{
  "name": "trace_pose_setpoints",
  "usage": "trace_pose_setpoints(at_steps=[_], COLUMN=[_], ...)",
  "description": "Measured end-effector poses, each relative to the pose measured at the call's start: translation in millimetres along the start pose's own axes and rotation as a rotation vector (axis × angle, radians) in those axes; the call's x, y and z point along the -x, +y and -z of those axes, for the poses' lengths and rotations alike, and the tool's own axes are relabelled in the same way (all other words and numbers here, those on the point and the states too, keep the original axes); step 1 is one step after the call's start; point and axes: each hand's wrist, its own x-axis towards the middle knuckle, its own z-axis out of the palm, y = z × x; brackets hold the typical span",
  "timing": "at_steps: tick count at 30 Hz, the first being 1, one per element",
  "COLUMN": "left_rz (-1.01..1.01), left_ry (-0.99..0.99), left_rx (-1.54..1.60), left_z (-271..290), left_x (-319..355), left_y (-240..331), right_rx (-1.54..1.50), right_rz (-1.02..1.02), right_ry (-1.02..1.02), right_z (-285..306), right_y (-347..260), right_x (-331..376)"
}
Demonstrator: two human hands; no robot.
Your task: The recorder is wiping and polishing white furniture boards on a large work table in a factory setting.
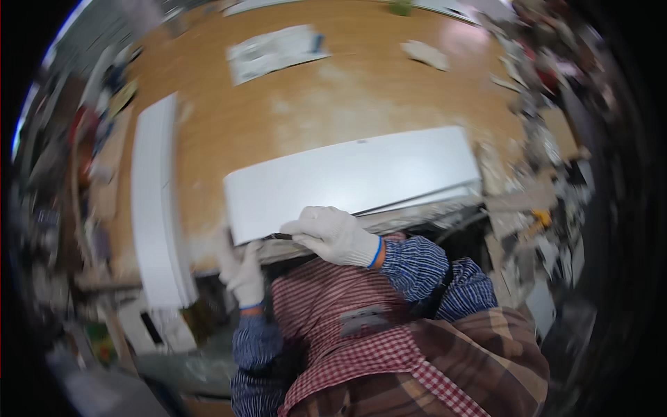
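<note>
A long white panel [354, 167] lies slantwise across the near part of the table, its near edge overhanging toward me. My left hand [243, 274], in a white knit glove, is at the panel's near left corner, with fingers and thumb on either side of it. Over the near edge, my right hand [337, 235], gloved too, is closed with its fingers pointing left. A small dark bit shows by its fingertips, but what it is cannot be made out. A thin dark strip runs along the panel's near edge to the right of this hand.
Another long white panel [154, 201] lies lengthwise at the table's left side, sticking out past the near edge. Farther back on the wooden table [333, 76] are a printed sheet [274, 52] and a pale glove-like item [425, 54]. Scrap clutter [528, 201] crowds the right side.
</note>
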Motion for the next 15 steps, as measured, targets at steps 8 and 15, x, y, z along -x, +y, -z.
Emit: trace_pose_setpoints(at_steps=[8, 15], left_rz=[-0.04, -0.105], left_ry=[-0.034, -0.038], left_rx=[0.089, -0.195], left_z=[27.2, 21.8], left_x=[-5.1, -11.6], left_y=[-29.2, -13.6], right_rx=[0.304, 0.785], right_rz=[-0.755, -1.318], right_ry=[1.047, 0.78], right_z=[198.9, 279.0], right_y=[97.2, 214.4], right_x=[178.0, 335.1])
